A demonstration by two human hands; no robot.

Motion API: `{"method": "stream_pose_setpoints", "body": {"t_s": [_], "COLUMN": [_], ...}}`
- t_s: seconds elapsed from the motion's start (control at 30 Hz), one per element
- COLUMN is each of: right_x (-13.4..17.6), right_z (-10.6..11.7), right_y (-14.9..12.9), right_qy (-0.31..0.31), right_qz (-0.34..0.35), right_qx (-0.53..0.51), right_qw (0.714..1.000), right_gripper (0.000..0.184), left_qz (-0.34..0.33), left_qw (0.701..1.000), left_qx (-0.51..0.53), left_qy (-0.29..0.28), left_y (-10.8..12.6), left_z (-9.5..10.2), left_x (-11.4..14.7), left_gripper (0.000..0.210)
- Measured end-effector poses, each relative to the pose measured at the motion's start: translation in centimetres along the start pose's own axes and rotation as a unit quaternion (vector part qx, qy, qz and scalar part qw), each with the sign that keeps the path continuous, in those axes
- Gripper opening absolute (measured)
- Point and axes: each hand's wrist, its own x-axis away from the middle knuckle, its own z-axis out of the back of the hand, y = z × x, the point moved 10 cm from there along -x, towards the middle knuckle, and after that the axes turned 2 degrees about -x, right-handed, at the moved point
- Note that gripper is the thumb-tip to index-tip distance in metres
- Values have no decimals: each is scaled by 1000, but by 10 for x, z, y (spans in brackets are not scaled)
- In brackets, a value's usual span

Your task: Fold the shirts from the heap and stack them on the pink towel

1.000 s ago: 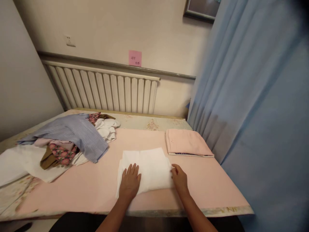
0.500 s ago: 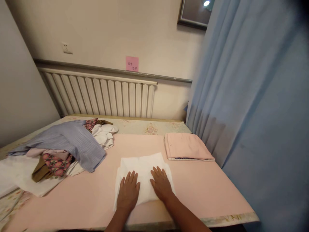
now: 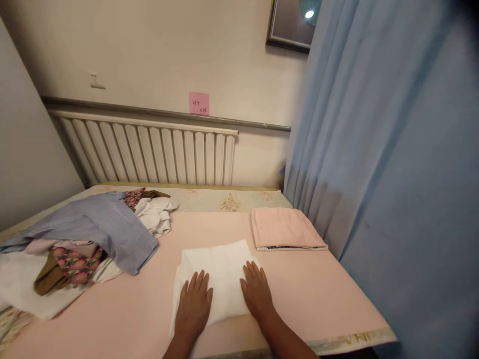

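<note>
A folded white cloth point(image 3: 224, 279) lies flat on the pink sheet point(image 3: 307, 294) in front of me. My left hand point(image 3: 194, 301) rests palm down on the cloth's left part, fingers stretched out. Over its right edge lies my right hand point(image 3: 258, 291), also flat, with the fingers pointing forward. Neither hand grasps the fabric. Beyond the right hand sits a folded pink cloth stack point(image 3: 286, 227), with a patterned layer showing under its front edge.
On the left is a loose heap of clothes with a blue striped garment point(image 3: 108, 219) on top. A blue curtain point(image 3: 355, 149) hangs along the right side. Behind the bed are a white radiator point(image 3: 160, 154) and a wall with a pink note point(image 3: 199, 103).
My right hand has slid outward to the cloth's right edge, and my left hand has shifted slightly left and nearer. The camera view has turned a little to the right.
</note>
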Motion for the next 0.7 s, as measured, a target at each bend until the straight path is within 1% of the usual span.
{"method": "stream_pose_setpoints", "body": {"t_s": [0.17,0.3,0.43,0.57,0.7], "right_x": [6,12,13,15,20], "right_z": [2,4,5,10,12], "right_y": [12,17,20,26,34], "right_qy": [30,62,70,78,67], "right_qz": [-16,-6,7,-24,-60], "right_qx": [-1,4,17,5,-20], "right_qw": [999,998,997,997,996], "right_gripper": [39,37,37,38,42], "left_qz": [-4,-1,-3,0,7], "left_qw": [1000,1000,1000,1000,1000], "left_qx": [0,0,-3,0,17], "left_qy": [2,3,-3,-4,-4], "left_y": [-1,-2,-1,-1,-2], "left_z": [-2,-1,0,1,0], "left_x": [-1,-1,0,-1,-1], "left_gripper": [48,48,49,49,49]}}
